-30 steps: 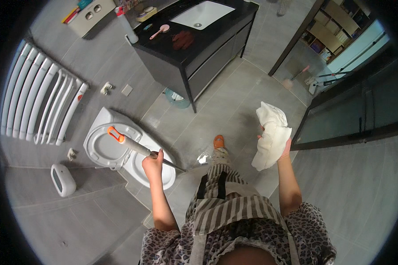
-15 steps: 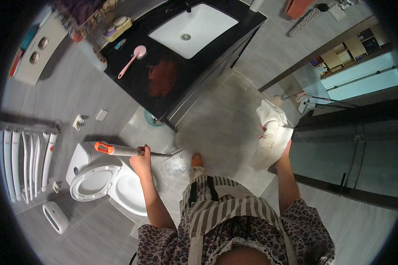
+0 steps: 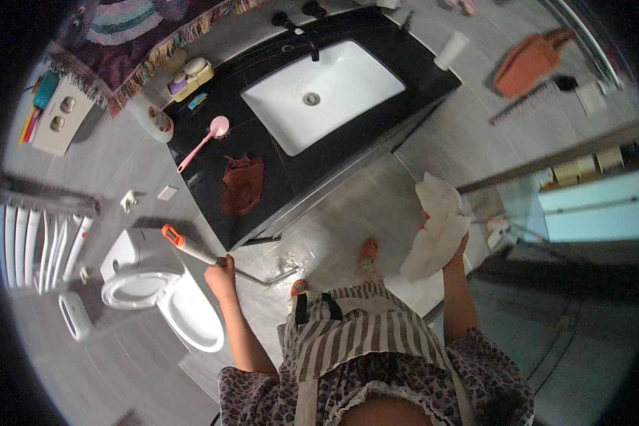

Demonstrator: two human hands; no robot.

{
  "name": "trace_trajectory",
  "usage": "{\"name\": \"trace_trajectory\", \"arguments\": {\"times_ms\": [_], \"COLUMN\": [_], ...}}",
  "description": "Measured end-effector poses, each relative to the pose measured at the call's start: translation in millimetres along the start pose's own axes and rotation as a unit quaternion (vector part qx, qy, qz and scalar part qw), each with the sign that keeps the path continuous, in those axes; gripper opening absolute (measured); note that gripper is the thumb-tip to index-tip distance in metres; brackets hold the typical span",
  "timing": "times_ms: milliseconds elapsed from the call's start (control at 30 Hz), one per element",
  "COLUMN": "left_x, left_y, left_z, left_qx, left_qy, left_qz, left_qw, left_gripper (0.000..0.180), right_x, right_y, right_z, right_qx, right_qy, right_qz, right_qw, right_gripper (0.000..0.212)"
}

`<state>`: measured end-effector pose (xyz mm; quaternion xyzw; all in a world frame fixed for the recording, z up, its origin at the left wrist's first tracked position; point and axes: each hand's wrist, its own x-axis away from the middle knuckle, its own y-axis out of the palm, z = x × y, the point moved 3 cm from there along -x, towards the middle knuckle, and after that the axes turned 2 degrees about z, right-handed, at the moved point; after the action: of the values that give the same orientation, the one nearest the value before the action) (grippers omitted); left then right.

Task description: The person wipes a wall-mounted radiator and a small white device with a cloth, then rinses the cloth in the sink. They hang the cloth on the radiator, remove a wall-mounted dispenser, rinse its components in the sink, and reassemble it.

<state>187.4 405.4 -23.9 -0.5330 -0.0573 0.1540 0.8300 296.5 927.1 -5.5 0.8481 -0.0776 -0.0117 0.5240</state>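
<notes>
My left hand (image 3: 221, 275) is closed around a long-handled tool whose grey-white handle (image 3: 197, 250) ends in an orange loop. Its thin metal shaft (image 3: 247, 275) slants down to the floor, where a narrow bar crosses its end; the exact kind of tool I cannot make out. Shiny, wet-looking glints surround that end on the grey tiles. In my right hand (image 3: 459, 257) is a bunched white cloth (image 3: 437, 241), hanging in loose folds that hide most of my fingers. My feet in orange slippers (image 3: 368, 248) stand between the hands.
Ahead runs a black counter (image 3: 284, 181) with a white sink (image 3: 323, 96), a pink round-headed brush (image 3: 219, 128) and a dark red cloth (image 3: 243, 184). A toilet (image 3: 192, 312) with raised lid is at my left, beside a white towel rack (image 3: 42, 241). Glass panels (image 3: 547, 334) stand right.
The view has shifted, so the counter and sink appear lower and more of the wall shows. Both hands keep their holds. The tool's lower end is nearer my feet, and a second slipper shows.
</notes>
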Motion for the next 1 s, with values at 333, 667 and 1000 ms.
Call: {"name": "trace_trajectory", "arguments": {"times_ms": [333,667,1000], "left_x": [35.3,43.8,73.1], "left_y": [38.2,189.2,142.5], "left_z": [57.9,-26.3,1.6], "left_qx": [-0.03,0.126,0.09], "left_qy": [-0.061,-0.372,-0.43], "left_qz": [0.017,-0.025,-0.349], "left_qw": [0.998,0.919,0.828], "left_gripper": [0.032,0.041,0.038], "right_x": [-203.6,-279.7,-364.4], "right_y": [-108.2,53.7,87.9], "right_z": [-96.9,-32.2,-11.4], "right_qx": [0.095,-0.037,0.044], "right_qy": [0.209,0.372,0.384], "right_qz": [-0.033,-0.192,-0.055], "right_qw": [0.973,0.908,0.921], "right_gripper": [0.081,0.103,0.073]}}
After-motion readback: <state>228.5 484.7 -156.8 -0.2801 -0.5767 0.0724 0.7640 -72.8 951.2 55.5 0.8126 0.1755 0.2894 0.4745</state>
